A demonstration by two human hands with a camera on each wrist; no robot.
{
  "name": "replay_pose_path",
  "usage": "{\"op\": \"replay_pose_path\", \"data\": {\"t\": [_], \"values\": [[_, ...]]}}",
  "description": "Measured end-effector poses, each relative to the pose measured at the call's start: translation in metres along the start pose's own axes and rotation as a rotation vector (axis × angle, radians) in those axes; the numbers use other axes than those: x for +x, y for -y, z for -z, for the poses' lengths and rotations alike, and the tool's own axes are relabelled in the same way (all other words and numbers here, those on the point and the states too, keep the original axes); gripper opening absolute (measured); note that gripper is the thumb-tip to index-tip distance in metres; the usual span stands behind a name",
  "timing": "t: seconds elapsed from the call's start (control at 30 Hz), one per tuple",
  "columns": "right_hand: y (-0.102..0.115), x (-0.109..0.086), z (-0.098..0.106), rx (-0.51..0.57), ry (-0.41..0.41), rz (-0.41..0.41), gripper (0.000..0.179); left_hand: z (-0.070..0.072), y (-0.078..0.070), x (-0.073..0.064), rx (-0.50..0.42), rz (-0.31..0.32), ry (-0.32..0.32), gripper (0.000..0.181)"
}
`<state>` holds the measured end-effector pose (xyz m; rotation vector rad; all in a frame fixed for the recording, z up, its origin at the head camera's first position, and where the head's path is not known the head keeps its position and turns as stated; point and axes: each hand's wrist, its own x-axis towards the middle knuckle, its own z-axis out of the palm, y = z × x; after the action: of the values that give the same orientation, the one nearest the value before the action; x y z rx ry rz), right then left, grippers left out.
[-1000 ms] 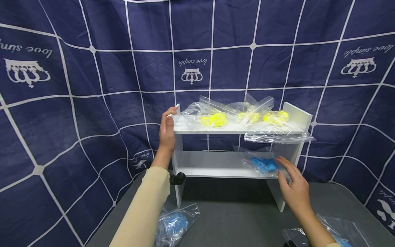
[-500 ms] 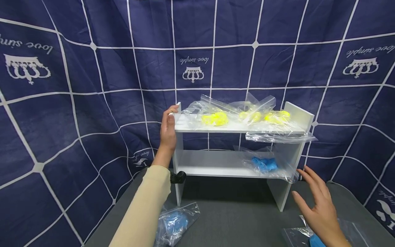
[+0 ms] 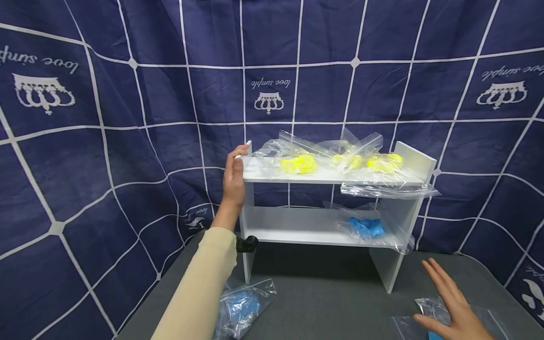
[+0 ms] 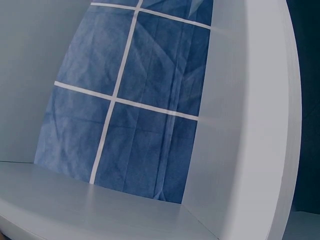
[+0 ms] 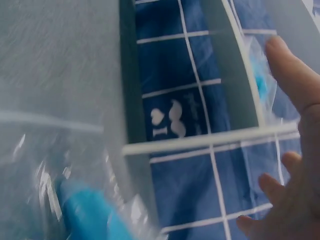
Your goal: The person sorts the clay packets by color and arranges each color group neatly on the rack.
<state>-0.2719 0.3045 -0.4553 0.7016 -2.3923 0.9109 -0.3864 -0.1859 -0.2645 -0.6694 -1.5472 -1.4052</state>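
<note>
My left hand [image 3: 233, 182] holds the top of the left side panel of a white two-tier shelf [image 3: 293, 225], fingers bent over its edge; the left wrist view shows only the shelf's boards. At lower right, my right hand [image 3: 456, 314] hovers with spread fingers, holding nothing. Under it on the table lies a clear zip bag [image 3: 403, 326] with a blue item [image 5: 92, 210] inside, partly hidden by the hand. Another clear bag with a crumpled blue item [image 3: 366, 227] rests at the right of the lower tier, its end drooping over the front edge.
On the top tier lie clear bags with yellow contents [image 3: 299, 164], one hanging over the front edge at right. Another bagged blue item [image 3: 243, 306] lies on the dark table [image 3: 323, 302] near my left forearm. A navy checked curtain [image 3: 272, 42] hangs behind.
My right hand has drawn away from the bagged blue item on the lower tier, moving right and down to above the table bag. My left hand stays on the shelf panel.
</note>
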Motion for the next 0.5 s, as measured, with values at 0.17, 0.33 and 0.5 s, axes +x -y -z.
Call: {"op": "replay_pose_path", "data": {"t": [0.17, 0.33, 0.5], "values": [[-0.033, -0.021, -0.003, -0.004, 0.055, 0.078, 0.115, 0.0, 0.001, 0.0, 0.009, -0.02, -0.006, 0.041], [-0.071, -0.044, -0.007, -0.074, 0.107, 0.107, 0.099, 0.0, 0.001, -0.001, 0.026, -0.012, -0.005, 0.059], [-0.103, -0.058, -0.008, -0.193, 0.094, 0.162, 0.095, -0.002, 0.002, -0.001, 0.021, -0.008, -0.012, 0.059]]}}
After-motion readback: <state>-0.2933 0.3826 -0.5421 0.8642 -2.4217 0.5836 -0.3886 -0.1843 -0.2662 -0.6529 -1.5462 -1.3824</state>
